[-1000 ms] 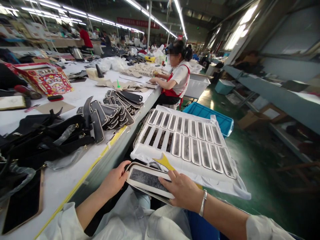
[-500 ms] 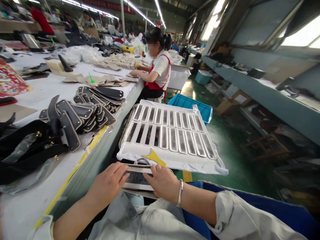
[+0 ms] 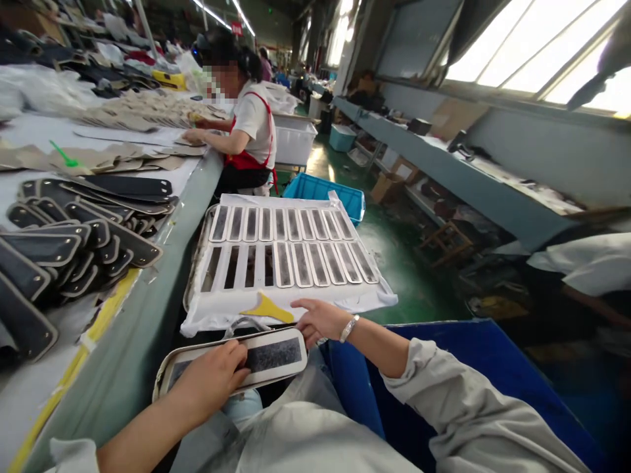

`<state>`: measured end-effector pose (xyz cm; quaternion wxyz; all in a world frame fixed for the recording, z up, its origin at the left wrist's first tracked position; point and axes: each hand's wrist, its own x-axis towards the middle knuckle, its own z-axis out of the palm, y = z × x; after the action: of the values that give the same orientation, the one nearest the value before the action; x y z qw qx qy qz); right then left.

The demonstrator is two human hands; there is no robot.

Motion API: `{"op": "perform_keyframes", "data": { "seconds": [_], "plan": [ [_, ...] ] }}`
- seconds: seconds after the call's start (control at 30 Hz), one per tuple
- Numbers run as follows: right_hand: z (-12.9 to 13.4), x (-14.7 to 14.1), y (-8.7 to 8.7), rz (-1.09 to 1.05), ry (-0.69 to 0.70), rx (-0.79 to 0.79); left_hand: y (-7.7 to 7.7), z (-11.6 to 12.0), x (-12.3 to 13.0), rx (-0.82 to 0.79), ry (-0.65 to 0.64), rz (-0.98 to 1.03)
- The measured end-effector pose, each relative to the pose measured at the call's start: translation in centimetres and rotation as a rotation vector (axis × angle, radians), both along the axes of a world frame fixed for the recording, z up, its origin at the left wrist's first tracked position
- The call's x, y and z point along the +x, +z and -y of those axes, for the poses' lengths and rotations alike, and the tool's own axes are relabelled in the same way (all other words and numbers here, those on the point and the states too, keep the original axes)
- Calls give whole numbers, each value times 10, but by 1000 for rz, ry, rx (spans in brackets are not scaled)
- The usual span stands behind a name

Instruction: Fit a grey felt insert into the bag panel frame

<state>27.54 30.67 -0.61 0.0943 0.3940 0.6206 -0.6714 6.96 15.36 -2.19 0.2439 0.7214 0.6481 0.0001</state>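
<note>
My left hand (image 3: 210,380) presses down on a long cream-edged piece (image 3: 266,355) with a dark grey centre, lying across my lap. My right hand (image 3: 319,319) has its fingers spread and holds nothing; it hovers at the near edge of a white-covered tray (image 3: 207,315). Beside that hand a yellow scraper (image 3: 267,307) rests on the tray's cloth. Two rows of several similar strips (image 3: 296,246) lie on the tray.
A long worktable (image 3: 148,276) runs along my left, carrying stacked black leather pieces (image 3: 73,230) and tan cut-outs (image 3: 123,161). A co-worker in a red apron (image 3: 246,141) sits farther along it. A blue crate (image 3: 483,387) stands by my right arm, another (image 3: 323,192) beyond the tray.
My right hand has left the strip and moved forward to the tray's near edge. My left hand now holds the strip alone. My view has swung to the right.
</note>
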Motion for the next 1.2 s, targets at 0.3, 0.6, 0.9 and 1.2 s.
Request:
{"op": "perform_keyframes", "data": {
  "seconds": [0.3, 0.6, 0.9, 1.2],
  "plan": [
    [23, 43, -31, 173, 56, 269, -12, -18, 7, 10, -205, -36],
    [31, 38, -21, -71, -19, 300, -1, -36, 8, 22, -526, -148],
    [26, 35, -13, -19, -60, 154, 9, -38, 17, 55, -558, -198],
    [24, 30, -18, 2, -114, -57, 7, 5, 9, 153, -329, -98]
  ]
}}
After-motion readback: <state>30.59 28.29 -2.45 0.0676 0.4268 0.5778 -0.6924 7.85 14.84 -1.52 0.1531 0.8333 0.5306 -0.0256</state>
